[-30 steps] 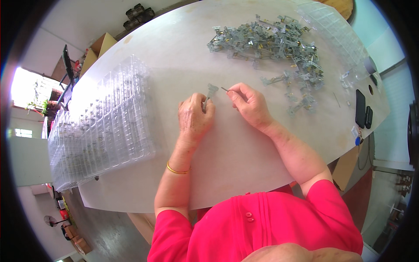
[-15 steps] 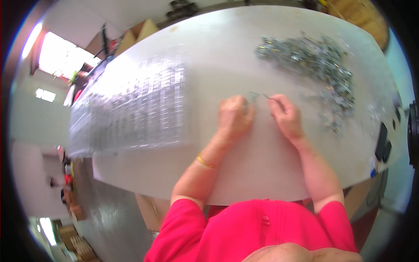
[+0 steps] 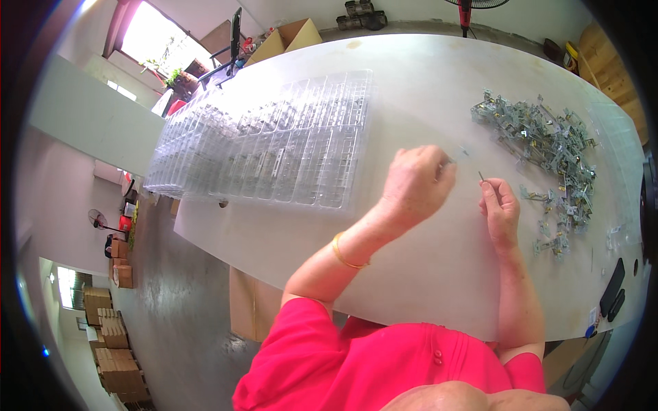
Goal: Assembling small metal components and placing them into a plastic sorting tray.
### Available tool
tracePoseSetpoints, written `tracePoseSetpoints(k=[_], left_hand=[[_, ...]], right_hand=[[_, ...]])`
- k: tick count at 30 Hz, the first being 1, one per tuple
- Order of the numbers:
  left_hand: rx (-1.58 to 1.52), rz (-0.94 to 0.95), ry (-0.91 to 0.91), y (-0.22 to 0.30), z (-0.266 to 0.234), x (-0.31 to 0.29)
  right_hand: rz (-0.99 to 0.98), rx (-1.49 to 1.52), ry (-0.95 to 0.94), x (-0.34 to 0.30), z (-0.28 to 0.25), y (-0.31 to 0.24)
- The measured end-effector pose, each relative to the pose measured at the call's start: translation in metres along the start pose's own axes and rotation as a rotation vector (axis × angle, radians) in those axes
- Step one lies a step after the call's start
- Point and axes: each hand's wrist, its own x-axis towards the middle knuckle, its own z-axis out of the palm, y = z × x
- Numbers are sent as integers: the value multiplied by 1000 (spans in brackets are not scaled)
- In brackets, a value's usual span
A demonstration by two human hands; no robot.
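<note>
My left hand [image 3: 417, 183] is above the middle of the table, its fingers curled together with the knuckles up. A dark glint shows at its fingertips, too small to make out. To its right, my right hand [image 3: 502, 211] pinches a thin dark pin [image 3: 481, 176] between thumb and fingertips, its tip pointing up and away. A small pale metal piece [image 3: 464, 151] is just beyond the two hands. Right of my right hand spreads a loose pile of small metal clips [image 3: 548, 140], silvery with some brass-coloured parts.
Clear plastic compartment trays [image 3: 346, 161] stand stacked at the left, with metal parts in some cells. A black phone-like object [image 3: 612, 288] lies by the table's right edge. An open cardboard box [image 3: 293, 40] and a red fan stand [image 3: 465, 15] are beyond the far edge.
The view has swung, so the table and trays appear further right. My left hand has turned knuckles up, away from the small pale piece near its fingers. My right hand still pinches the pin.
</note>
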Motion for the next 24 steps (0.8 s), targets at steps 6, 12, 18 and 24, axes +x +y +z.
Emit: tracePoseSetpoints(k=[6, 12, 18, 24], left_hand=[[85, -301, 60, -45, -86, 38], [455, -442, 149, -168, -167, 65], [617, -512, 108, -220, -185, 68], [703, -557, 29, -244, -178, 71]], right_hand=[[8, -9, 9, 2, 0, 0], [16, -54, 12, -2, 4, -5], [24, -67, 3, -3, 4, -8], [33, -81, 7, -2, 6, -9]])
